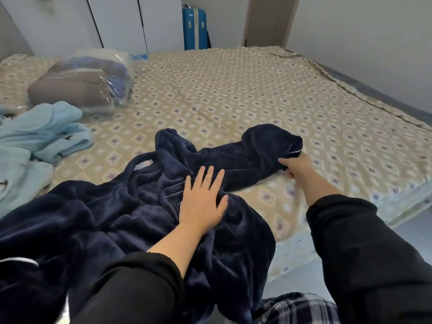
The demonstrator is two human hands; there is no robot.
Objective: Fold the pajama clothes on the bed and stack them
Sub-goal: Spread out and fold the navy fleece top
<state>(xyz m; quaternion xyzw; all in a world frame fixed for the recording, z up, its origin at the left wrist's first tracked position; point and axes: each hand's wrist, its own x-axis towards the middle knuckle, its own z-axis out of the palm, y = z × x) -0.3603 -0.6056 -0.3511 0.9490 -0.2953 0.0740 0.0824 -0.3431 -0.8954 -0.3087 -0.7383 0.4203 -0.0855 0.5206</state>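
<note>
Left hand [202,202] is lying flat, pinning the navy fleece pajama top [140,206] steady while right hand [295,166] is gripping its sleeve cuff [280,141], likely for folding inward.

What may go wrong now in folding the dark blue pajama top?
The dark blue pajama top lies wrinkled under the flat left hand; folding the sleeve in may trap creases. Its near part seems to overhang the bed edge; it might slip off while the right hand moves the sleeve.

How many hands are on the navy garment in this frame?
2. The left hand lies flat on the middle of the navy garment; the right hand grips its sleeve end.
</note>
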